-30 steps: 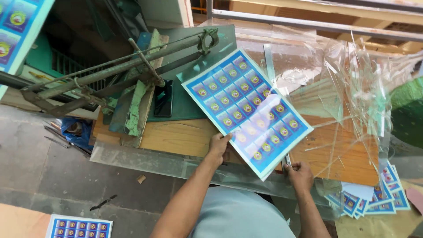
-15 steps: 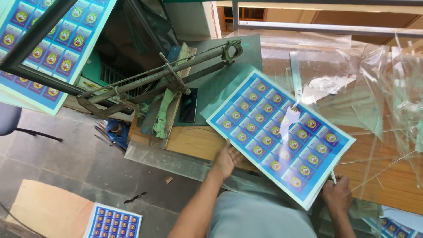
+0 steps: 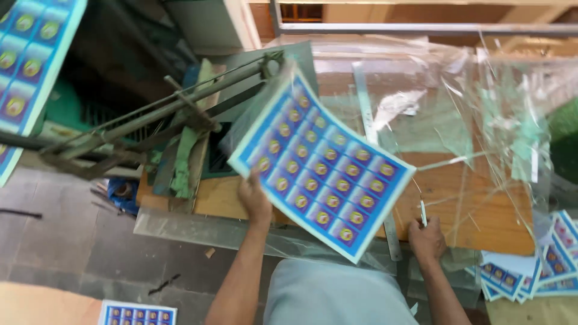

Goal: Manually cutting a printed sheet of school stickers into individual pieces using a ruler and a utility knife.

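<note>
My left hand (image 3: 254,201) grips the near left edge of a large blue printed sheet (image 3: 319,165) covered with rows of round yellow emblems, held tilted above the wooden table (image 3: 475,216). The sheet is wrapped in clear film. My right hand (image 3: 426,239) rests at the table's near edge, closed on a thin pen-like tool (image 3: 423,212) that points up. A long metal ruler (image 3: 391,232) lies beside that hand, partly under the sheet.
A green lever-arm paper cutter (image 3: 156,117) stands at the table's left end. Clear plastic film (image 3: 506,102) is heaped over the right of the table. More blue sheets lie at the right (image 3: 542,265), on the floor (image 3: 137,314) and at top left (image 3: 30,66).
My left hand has lifted the blue sheet off the table and swung it left toward the cutter. My right hand has let go of the sheet and stays at the table edge.
</note>
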